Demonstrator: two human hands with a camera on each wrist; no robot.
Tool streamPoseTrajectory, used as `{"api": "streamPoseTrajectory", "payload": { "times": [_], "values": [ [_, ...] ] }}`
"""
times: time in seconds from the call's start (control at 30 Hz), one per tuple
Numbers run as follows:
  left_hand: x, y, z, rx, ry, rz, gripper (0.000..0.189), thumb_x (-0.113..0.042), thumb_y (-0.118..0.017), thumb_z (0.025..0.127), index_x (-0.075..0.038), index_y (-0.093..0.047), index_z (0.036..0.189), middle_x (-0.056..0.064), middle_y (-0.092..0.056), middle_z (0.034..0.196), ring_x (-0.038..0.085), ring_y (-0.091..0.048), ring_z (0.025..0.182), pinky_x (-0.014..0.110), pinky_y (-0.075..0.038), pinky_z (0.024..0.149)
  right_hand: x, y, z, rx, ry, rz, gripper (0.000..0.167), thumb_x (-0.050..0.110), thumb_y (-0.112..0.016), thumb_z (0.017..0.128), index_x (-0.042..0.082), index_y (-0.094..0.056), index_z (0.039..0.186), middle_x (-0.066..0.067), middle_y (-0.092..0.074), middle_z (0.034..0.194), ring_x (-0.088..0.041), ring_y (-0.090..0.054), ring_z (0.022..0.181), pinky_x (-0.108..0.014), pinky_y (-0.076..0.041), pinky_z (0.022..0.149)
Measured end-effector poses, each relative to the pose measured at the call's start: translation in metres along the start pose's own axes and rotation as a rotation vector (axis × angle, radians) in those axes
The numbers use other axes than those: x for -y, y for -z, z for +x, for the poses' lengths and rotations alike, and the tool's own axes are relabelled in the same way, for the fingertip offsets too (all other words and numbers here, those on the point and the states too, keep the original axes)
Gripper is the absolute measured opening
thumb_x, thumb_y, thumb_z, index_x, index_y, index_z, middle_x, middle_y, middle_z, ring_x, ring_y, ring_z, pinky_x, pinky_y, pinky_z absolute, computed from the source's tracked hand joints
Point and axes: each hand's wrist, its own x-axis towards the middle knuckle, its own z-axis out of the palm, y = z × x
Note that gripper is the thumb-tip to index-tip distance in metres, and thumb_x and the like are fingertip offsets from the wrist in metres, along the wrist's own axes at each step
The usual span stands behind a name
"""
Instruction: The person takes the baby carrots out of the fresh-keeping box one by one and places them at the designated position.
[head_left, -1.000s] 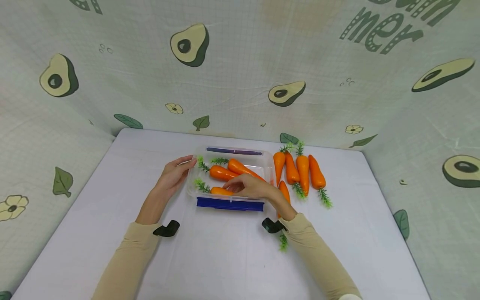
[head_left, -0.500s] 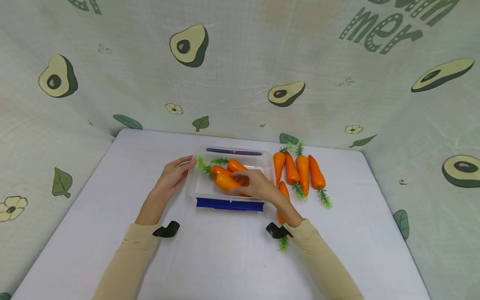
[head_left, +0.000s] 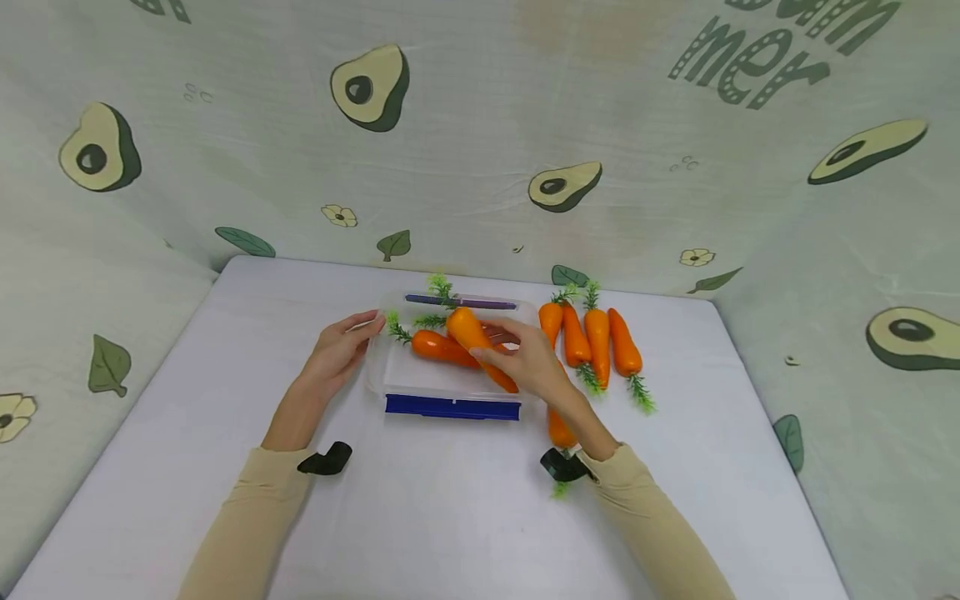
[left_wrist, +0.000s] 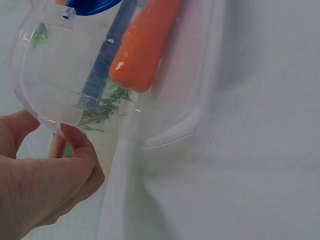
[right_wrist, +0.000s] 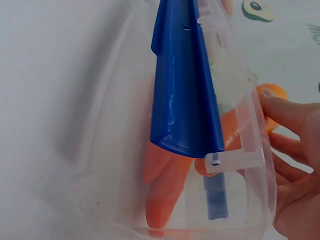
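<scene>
A clear plastic container (head_left: 408, 377) with blue latches (head_left: 452, 407) stands near the middle of the table. My left hand (head_left: 337, 354) pinches its left rim, thumb on one side and fingers on the other, as the left wrist view shows. Thumb and fingers of my right hand (head_left: 528, 358) grip an orange carrot (head_left: 467, 327) over the container, tilted with its leafy top toward the back latch and its tip toward the front right. Below it, another carrot (head_left: 438, 347) lies inside; a further one in there is mostly hidden. Orange shapes (right_wrist: 165, 185) show through the wall in the right wrist view.
Several carrots (head_left: 597, 333) with green tops lie in a loose group right of the container. One more carrot (head_left: 561, 427) is partly covered by my right wrist. A patterned cloth (head_left: 480, 150) rises behind the white table (head_left: 420, 508).
My right hand has lifted the front carrot from the container's floor and turned it, its leafy top swinging from the left to the back. The left hand stays at the rim.
</scene>
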Motion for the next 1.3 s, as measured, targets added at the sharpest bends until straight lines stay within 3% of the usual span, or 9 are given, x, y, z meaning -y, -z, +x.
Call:
{"api": "streamPoseTrajectory", "payload": {
  "times": [0.23, 0.63, 0.87, 1.1, 1.3],
  "values": [
    [-0.001, 0.004, -0.002, 0.017, -0.008, 0.015, 0.066, -0.032, -0.069, 0.100, -0.007, -0.043, 0.156, 0.005, -0.045, 0.150, 0.009, -0.044, 0.124, 0.032, -0.028, 0.121, 0.009, 0.010, -0.004, -0.106, -0.019, 0.043, 0.049, 0.023, -0.081, 0.092, 0.008, -0.067, 0.136, -0.009, -0.072, 0.118, -0.025, -0.070, 0.106, -0.036, -0.059, 0.089],
    [0.001, 0.003, 0.000, 0.017, -0.003, -0.006, 0.063, -0.027, -0.068, 0.102, -0.006, -0.044, 0.155, 0.006, -0.044, 0.152, 0.010, -0.044, 0.126, 0.030, -0.029, 0.120, 0.012, 0.034, -0.015, -0.193, -0.100, 0.136, 0.048, 0.023, -0.081, 0.092, 0.008, -0.066, 0.136, -0.013, -0.071, 0.122, -0.027, -0.068, 0.109, -0.041, -0.056, 0.095],
    [0.000, 0.003, -0.001, 0.012, -0.006, 0.001, 0.061, -0.026, -0.067, 0.102, -0.005, -0.044, 0.155, 0.005, -0.045, 0.150, 0.010, -0.044, 0.126, 0.029, -0.030, 0.118, 0.008, 0.051, -0.028, -0.231, -0.194, 0.155, 0.054, 0.033, -0.081, 0.092, 0.009, -0.065, 0.138, -0.012, -0.068, 0.127, -0.026, -0.067, 0.114, -0.025, -0.056, 0.092],
    [0.000, 0.003, 0.001, 0.008, -0.008, 0.018, 0.064, -0.029, -0.068, 0.102, -0.006, -0.043, 0.156, 0.008, -0.040, 0.157, 0.011, -0.042, 0.130, 0.032, -0.028, 0.121, -0.004, 0.064, -0.043, -0.273, -0.287, 0.167, 0.060, 0.038, -0.079, 0.093, 0.008, -0.062, 0.141, -0.014, -0.066, 0.130, -0.026, -0.065, 0.114, -0.023, -0.058, 0.083],
    [-0.001, 0.002, -0.001, 0.009, -0.013, 0.026, 0.063, -0.029, -0.067, 0.102, -0.005, -0.043, 0.156, 0.009, -0.041, 0.156, 0.011, -0.043, 0.130, 0.032, -0.028, 0.121, -0.014, 0.068, -0.060, -0.305, -0.333, 0.146, 0.061, 0.040, -0.079, 0.092, 0.007, -0.062, 0.141, -0.014, -0.066, 0.130, -0.012, -0.068, 0.108, -0.016, -0.054, 0.086]
  ]
}}
